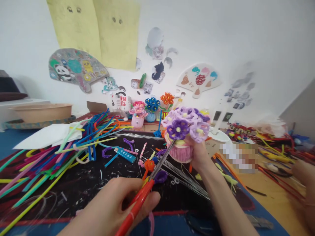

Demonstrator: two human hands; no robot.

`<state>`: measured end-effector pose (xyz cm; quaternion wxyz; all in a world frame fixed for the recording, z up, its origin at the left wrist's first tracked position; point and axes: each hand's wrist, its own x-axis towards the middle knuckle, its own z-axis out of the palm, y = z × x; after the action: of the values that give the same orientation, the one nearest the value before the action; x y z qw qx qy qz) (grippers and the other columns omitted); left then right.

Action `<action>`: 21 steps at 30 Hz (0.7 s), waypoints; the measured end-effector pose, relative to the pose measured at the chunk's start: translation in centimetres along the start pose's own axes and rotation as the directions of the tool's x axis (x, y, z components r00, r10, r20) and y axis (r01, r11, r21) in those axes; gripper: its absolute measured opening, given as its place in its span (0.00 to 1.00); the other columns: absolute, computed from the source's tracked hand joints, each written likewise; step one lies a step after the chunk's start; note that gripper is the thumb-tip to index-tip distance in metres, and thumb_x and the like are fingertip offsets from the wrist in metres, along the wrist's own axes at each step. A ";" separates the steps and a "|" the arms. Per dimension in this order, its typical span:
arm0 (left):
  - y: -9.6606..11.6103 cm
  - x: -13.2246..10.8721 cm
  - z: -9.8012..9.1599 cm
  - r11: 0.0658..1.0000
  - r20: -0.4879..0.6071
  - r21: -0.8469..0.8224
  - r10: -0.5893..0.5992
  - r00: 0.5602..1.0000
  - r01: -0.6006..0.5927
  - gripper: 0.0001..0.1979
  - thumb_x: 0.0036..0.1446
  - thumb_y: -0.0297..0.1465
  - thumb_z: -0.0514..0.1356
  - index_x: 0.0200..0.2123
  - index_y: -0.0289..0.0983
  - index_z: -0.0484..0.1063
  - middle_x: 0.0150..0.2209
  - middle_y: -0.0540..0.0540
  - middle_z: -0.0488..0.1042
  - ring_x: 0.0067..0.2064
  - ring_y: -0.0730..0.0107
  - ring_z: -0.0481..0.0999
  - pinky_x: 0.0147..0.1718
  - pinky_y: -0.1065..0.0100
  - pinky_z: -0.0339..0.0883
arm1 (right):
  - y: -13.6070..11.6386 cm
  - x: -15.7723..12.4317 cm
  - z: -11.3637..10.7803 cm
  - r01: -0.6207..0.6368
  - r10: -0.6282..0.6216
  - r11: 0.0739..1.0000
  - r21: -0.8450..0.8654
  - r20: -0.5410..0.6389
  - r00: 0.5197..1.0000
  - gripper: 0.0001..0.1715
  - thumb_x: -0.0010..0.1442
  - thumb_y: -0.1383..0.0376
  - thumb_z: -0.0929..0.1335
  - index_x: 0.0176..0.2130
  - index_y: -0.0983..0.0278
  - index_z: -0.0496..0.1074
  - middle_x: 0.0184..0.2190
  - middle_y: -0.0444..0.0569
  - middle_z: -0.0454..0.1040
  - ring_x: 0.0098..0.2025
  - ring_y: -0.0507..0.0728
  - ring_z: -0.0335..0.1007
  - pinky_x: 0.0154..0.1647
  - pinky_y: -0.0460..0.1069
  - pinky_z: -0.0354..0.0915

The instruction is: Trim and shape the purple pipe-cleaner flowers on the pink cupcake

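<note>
My left hand (133,196) is closed around red-handled long-nose pliers (140,196). Their thin metal tip points up and away, reaching the underside of a purple flower. My right hand (199,155) grips a small pink pot (181,152) from its right side, the fingers mostly hidden behind it. Out of the pot rises a bunch of fuzzy pipe-cleaner flowers (199,130), lilac and dark purple with pale yellow centres. Whether the plier jaws are closed on anything is too small to tell.
Loose pipe cleaners (66,154) heap up at left. Thin wires (187,177), a blue packet (125,154) and coloured scraps litter the dark mat. Finished flower pots (137,120) stand along the wall. Another person's hand (305,180) is at far right.
</note>
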<state>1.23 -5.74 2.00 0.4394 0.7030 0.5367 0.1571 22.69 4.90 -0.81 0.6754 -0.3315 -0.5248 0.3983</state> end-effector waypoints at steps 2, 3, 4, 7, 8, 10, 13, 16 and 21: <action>0.0 0.2 -0.8 0.994 -0.021 0.105 -0.009 1.000 0.011 0.23 0.54 0.52 0.51 0.24 0.38 0.67 0.23 0.54 0.63 0.26 0.75 0.57 0.23 0.73 0.53 | 0.1 0.0 0.0 -0.001 0.001 1.000 0.008 0.015 1.000 0.27 0.44 0.51 0.73 0.42 0.62 0.70 0.43 0.53 0.77 0.49 0.67 0.72 0.46 0.59 0.71; 0.0 0.2 -1.1 0.986 -0.048 0.165 -0.024 0.999 0.032 0.22 0.55 0.51 0.52 0.26 0.39 0.68 0.24 0.53 0.66 0.26 0.73 0.59 0.25 0.72 0.54 | 0.1 0.0 0.0 0.002 -0.002 1.000 0.005 0.016 1.000 0.27 0.44 0.52 0.73 0.42 0.61 0.70 0.42 0.53 0.77 0.48 0.67 0.72 0.45 0.58 0.71; 0.0 0.1 -1.4 0.975 -0.081 0.216 -0.045 0.996 0.061 0.20 0.55 0.50 0.52 0.27 0.40 0.70 0.25 0.53 0.69 0.27 0.72 0.61 0.26 0.71 0.56 | 0.2 0.0 0.0 0.011 -0.011 1.000 -0.002 0.007 1.000 0.27 0.44 0.52 0.73 0.42 0.61 0.70 0.42 0.52 0.77 0.47 0.66 0.73 0.44 0.58 0.71; 0.2 -0.3 -1.8 0.922 -0.185 0.366 -0.060 0.981 0.125 0.16 0.55 0.47 0.53 0.31 0.43 0.70 0.30 0.51 0.75 0.30 0.67 0.71 0.29 0.70 0.59 | 0.2 0.1 -0.1 0.038 -0.039 0.999 -0.020 -0.027 0.999 0.30 0.43 0.55 0.73 0.45 0.60 0.70 0.41 0.51 0.77 0.45 0.65 0.73 0.41 0.57 0.72; 0.2 -0.4 -1.8 0.903 -0.219 0.408 -0.049 0.975 0.137 0.14 0.55 0.46 0.53 0.32 0.43 0.70 0.32 0.50 0.77 0.32 0.64 0.73 0.29 0.69 0.59 | 0.2 0.1 -0.1 0.044 -0.045 0.999 -0.020 -0.033 0.998 0.31 0.42 0.56 0.73 0.47 0.60 0.69 0.41 0.51 0.77 0.44 0.65 0.72 0.40 0.57 0.72; 0.2 -0.4 -1.8 0.866 -0.257 0.475 -0.033 0.966 0.156 0.14 0.56 0.46 0.52 0.33 0.43 0.69 0.34 0.48 0.78 0.34 0.60 0.76 0.30 0.68 0.60 | 0.1 0.1 0.0 0.042 -0.042 0.999 -0.008 -0.023 0.999 0.33 0.42 0.57 0.73 0.49 0.60 0.68 0.40 0.50 0.76 0.43 0.65 0.72 0.38 0.56 0.71; -0.1 -0.1 -1.7 0.819 -0.288 0.544 -0.023 0.957 0.183 0.15 0.56 0.45 0.50 0.34 0.42 0.69 0.32 0.45 0.78 0.32 0.58 0.76 0.29 0.66 0.59 | -0.1 0.1 0.1 0.027 -0.027 1.000 0.004 0.003 1.000 0.30 0.43 0.58 0.73 0.47 0.60 0.70 0.39 0.50 0.76 0.42 0.64 0.72 0.38 0.56 0.71; -0.4 0.3 -1.6 0.797 -0.315 0.578 0.017 0.949 0.177 0.15 0.56 0.43 0.50 0.36 0.41 0.70 0.31 0.45 0.78 0.30 0.58 0.76 0.29 0.65 0.59 | -0.2 0.2 0.2 0.027 -0.027 1.000 -0.007 0.059 0.998 0.21 0.46 0.57 0.72 0.40 0.61 0.72 0.37 0.51 0.77 0.45 0.66 0.72 0.42 0.57 0.71; -0.1 0.2 -1.7 0.779 -0.241 0.605 -0.015 0.970 0.162 0.15 0.60 0.40 0.48 0.38 0.40 0.70 0.30 0.45 0.77 0.30 0.60 0.76 0.29 0.65 0.59 | -0.3 0.2 0.2 0.051 -0.053 0.999 0.014 0.121 0.991 0.17 0.48 0.58 0.72 0.39 0.60 0.72 0.36 0.50 0.78 0.52 0.66 0.68 0.45 0.56 0.70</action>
<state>0.06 -4.75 2.88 0.1275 0.7598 0.6369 0.0289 22.55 4.99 -0.40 0.6543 -0.2894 -0.5710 0.4027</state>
